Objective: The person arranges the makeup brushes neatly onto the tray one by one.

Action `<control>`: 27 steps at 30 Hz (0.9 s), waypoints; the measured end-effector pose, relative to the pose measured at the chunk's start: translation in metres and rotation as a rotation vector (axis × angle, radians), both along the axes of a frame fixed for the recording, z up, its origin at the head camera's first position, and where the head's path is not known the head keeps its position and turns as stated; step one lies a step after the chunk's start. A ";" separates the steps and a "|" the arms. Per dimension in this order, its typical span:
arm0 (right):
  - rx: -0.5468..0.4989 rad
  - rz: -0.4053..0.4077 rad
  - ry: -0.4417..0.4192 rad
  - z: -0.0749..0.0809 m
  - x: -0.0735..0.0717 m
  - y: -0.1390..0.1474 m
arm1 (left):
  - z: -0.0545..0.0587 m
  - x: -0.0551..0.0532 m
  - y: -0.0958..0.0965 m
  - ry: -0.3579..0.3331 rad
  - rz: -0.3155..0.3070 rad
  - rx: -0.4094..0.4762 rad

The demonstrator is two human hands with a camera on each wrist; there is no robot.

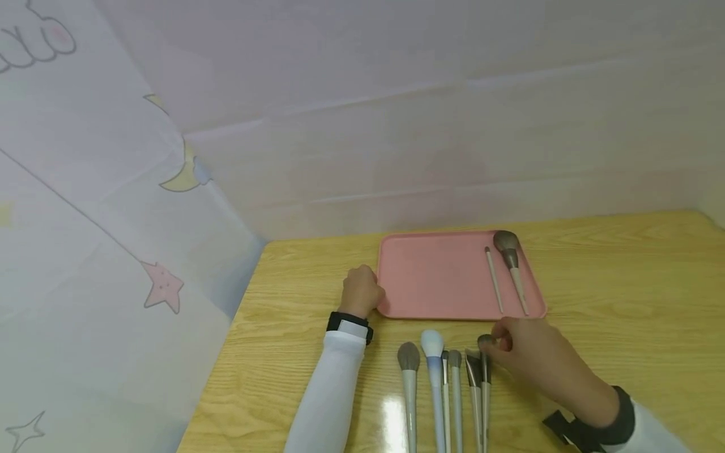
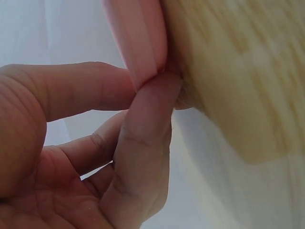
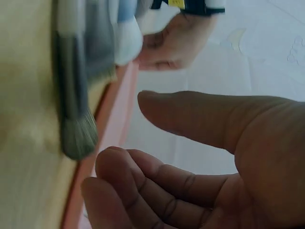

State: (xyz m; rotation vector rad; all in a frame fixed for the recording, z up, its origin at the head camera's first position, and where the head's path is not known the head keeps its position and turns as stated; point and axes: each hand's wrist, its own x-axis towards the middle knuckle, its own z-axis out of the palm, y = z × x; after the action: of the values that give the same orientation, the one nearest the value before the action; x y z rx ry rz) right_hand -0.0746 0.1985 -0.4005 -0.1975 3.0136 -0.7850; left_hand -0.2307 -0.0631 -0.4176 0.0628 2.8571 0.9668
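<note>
My left hand (image 1: 361, 292) pinches the left rim of a pink tray (image 1: 433, 277) between thumb and finger, as the left wrist view shows. On the tray's right side lie a large fluffy makeup brush (image 1: 511, 251) and a thin makeup brush (image 1: 494, 280). The right hand (image 1: 535, 355) is over the bristle end of a dark-ferruled makeup brush (image 1: 486, 368) in front of the tray. In the right wrist view its thumb stands apart from loosely bent fingers (image 3: 116, 171), with nothing between them, and that brush's bristles (image 3: 78, 138) show beside the fingertips.
More makeup brushes lie in a row on the wooden table (image 1: 294, 314): a grey-headed brush (image 1: 408, 358), a white-headed brush (image 1: 433, 346), and an angled brush (image 1: 474, 371) among them. A wall hung with pale printed sheeting (image 1: 396, 145) rises behind and left of the table.
</note>
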 end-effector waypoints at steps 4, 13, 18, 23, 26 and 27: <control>0.009 0.025 -0.037 -0.011 0.010 -0.007 | -0.001 0.000 -0.001 -0.001 0.004 -0.003; 0.028 0.026 -0.103 -0.020 0.017 -0.013 | -0.001 0.001 -0.003 -0.004 -0.006 -0.002; 0.031 0.016 -0.126 -0.020 0.015 -0.013 | -0.001 0.001 -0.003 0.007 -0.009 0.008; 0.057 0.015 -0.108 -0.021 0.014 -0.006 | 0.000 0.001 -0.002 0.023 -0.017 -0.006; 0.072 0.006 -0.087 -0.021 0.012 0.001 | 0.000 0.002 -0.001 0.029 -0.019 -0.019; 0.073 0.005 -0.084 -0.021 0.012 0.003 | 0.000 0.002 -0.001 0.028 -0.018 -0.018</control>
State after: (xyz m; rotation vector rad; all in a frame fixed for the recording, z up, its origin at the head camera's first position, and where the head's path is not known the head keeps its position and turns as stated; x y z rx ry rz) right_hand -0.0627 0.2017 -0.4211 -0.1655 2.9554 -0.6646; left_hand -0.2291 -0.0637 -0.4176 0.1010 2.8853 0.9445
